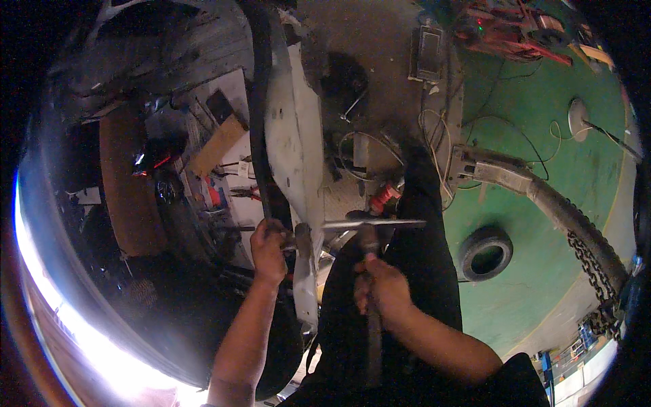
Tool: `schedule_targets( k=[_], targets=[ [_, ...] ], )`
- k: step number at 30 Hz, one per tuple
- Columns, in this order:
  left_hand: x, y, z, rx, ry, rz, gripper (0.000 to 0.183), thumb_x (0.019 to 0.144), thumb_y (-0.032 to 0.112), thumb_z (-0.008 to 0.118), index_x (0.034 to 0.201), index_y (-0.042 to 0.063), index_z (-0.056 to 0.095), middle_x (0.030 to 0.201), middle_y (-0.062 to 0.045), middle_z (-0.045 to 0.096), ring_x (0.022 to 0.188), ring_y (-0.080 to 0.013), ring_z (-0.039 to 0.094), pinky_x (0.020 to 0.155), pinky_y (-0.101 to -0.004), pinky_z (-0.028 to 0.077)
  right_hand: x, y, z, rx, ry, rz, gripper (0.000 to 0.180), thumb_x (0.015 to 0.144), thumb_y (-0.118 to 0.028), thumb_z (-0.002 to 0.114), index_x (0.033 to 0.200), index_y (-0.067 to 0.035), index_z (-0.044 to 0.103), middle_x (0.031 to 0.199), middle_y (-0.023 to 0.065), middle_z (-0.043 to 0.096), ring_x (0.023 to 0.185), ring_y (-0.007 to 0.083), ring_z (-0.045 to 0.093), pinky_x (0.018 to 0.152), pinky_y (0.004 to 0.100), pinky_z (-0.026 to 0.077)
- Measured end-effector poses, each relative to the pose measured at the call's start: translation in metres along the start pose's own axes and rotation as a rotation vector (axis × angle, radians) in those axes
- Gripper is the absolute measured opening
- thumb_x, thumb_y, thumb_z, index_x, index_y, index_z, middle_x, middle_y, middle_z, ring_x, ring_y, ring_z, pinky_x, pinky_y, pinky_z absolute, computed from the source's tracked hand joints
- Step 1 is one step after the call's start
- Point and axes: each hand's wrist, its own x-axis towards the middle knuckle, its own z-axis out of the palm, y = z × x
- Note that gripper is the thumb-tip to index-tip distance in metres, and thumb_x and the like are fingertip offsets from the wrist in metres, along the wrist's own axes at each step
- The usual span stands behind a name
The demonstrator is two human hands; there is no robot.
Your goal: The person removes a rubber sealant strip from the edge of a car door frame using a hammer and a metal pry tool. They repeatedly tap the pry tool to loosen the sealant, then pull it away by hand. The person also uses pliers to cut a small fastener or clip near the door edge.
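Observation:
My right hand (384,287) grips the long handle of a body hammer (376,224) with a narrow, slightly blurred metal head. The head lies crosswise in front of my dark-clothed leg, its left end close to a bare, pale car body sill (295,127). My left hand (269,252) is curled at the sill's inner side around the shaft of a hammer-like tool (303,246). That tool's dark blunt head sits against the sill's lower part; whether it touches the metal is unclear. Pliers with red handles (248,193) lie inside the car, left of the sill.
Cardboard (218,145) and other tools lie in the car's interior. A red object (384,198) is beside my leg. To the right are a heavy metal arm (508,180), a hanging chain (590,264), loose cables (440,137) and a tyre (486,253) on the green floor.

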Motion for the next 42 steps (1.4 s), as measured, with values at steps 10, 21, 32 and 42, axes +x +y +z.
schedule_targets(
  k=[10,21,32,42],
  targets=[
    [0.011,-0.013,-0.012,0.031,-0.049,0.046,0.015,0.077,0.002,0.052,0.091,0.003,0.058,0.081,-0.002,0.057,0.073,-0.0131,0.055,0.07,-0.0268,0.047,0.006,0.013,0.028,-0.056,-0.008,-0.048,0.032,0.098,-0.041,0.049,0.091,-0.009,0.047,0.058,0.005,0.046,0.044,0.019,0.048,0.041,0.0344,0.041],
    [0.009,-0.01,-0.008,-0.017,-0.066,-0.001,0.015,0.077,0.005,0.053,0.091,0.006,0.058,0.084,-0.001,0.058,0.074,-0.0118,0.056,0.064,-0.0276,0.046,0.008,0.022,0.039,-0.047,0.002,-0.14,0.027,0.097,-0.036,0.05,0.091,-0.01,0.047,0.059,0.0043,0.046,0.043,0.0188,0.048,0.04,0.0358,0.042],
    [0.013,-0.02,-0.012,0.069,-0.064,0.1,0.018,0.08,0.006,0.053,0.096,0.009,0.058,0.081,-0.003,0.057,0.071,-0.0129,0.057,0.061,-0.027,0.046,0.021,0.027,0.037,-0.021,-0.009,-0.08,0.025,0.098,-0.032,0.049,0.087,-0.01,0.046,0.055,0.0049,0.047,0.041,0.0192,0.047,0.038,0.0341,0.04],
    [0.013,-0.02,-0.014,-0.055,-0.075,0.042,0.016,0.082,0.006,0.048,0.094,0.008,0.058,0.08,-0.002,0.056,0.067,-0.0142,0.057,0.055,-0.0289,0.046,0.043,0.043,0.002,-0.216,0.279,-0.638,0.028,0.099,-0.035,0.047,0.094,-0.007,0.047,0.059,0.0052,0.048,0.042,0.0191,0.047,0.038,0.0338,0.041]
  ],
)
